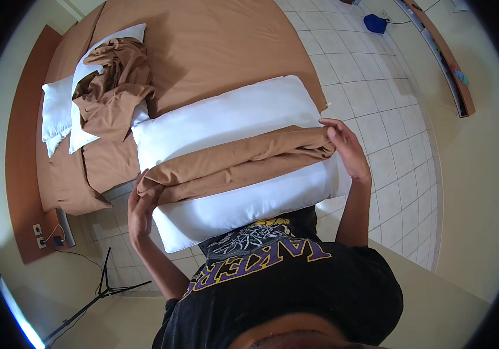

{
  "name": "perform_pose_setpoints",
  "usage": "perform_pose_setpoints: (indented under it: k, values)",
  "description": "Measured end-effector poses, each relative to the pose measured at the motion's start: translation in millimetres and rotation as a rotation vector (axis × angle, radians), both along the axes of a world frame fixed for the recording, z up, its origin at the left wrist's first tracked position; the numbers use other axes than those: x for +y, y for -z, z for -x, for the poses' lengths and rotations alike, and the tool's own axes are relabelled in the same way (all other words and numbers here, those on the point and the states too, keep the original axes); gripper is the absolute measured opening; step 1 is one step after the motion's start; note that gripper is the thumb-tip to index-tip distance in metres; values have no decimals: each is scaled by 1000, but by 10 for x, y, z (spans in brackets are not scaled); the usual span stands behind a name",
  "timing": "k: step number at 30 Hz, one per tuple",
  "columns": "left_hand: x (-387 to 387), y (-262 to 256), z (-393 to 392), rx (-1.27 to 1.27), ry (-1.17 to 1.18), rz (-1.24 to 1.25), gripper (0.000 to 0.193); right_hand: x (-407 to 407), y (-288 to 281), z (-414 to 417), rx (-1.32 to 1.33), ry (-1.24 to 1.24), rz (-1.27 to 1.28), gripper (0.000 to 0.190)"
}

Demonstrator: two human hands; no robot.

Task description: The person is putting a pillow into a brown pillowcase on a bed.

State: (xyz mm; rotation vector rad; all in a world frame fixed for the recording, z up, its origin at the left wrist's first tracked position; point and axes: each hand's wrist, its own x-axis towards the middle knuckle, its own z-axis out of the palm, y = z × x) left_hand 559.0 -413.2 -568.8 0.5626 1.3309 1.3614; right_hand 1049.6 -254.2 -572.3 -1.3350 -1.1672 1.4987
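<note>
Before me a long white pillow [227, 118] reaches from the bed towards my body, and its near side hangs over the mattress edge. A brown pillowcase [240, 163], gathered into a long bunched band, lies across the middle of the pillow. My left hand [141, 209] grips the band's left end, thumb on top and fingers curled around the cloth. At the opposite end my right hand [346, 146] holds the bunched fabric by its edge, palm turned inward. The pillow's white surface shows on both sides of the band.
Behind lies a bed [223, 48] under a brown fitted sheet. Another white pillow [134, 32] with a crumpled brown cloth [116, 83] over it rests near the headboard [27, 152]. A black tripod light stand [105, 290] stands on the tiled floor at lower left. A wall shelf [443, 56] runs along the right.
</note>
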Motion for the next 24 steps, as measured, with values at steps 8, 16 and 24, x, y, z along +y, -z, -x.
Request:
perform_pose_setpoints:
  k: [8, 16, 24]
  values:
    - [330, -176, -342, 827, -155, 152, 54, 2, -42, 406, -441, -37, -465, 44]
    - [84, 193, -462, 1027, -651, -381, 36, -196, -89, 451, -244, 520, -802, 35]
    - [11, 401, -419, 1398, -514, -396, 36, -164, 359, 377, -665, 460, -760, 37]
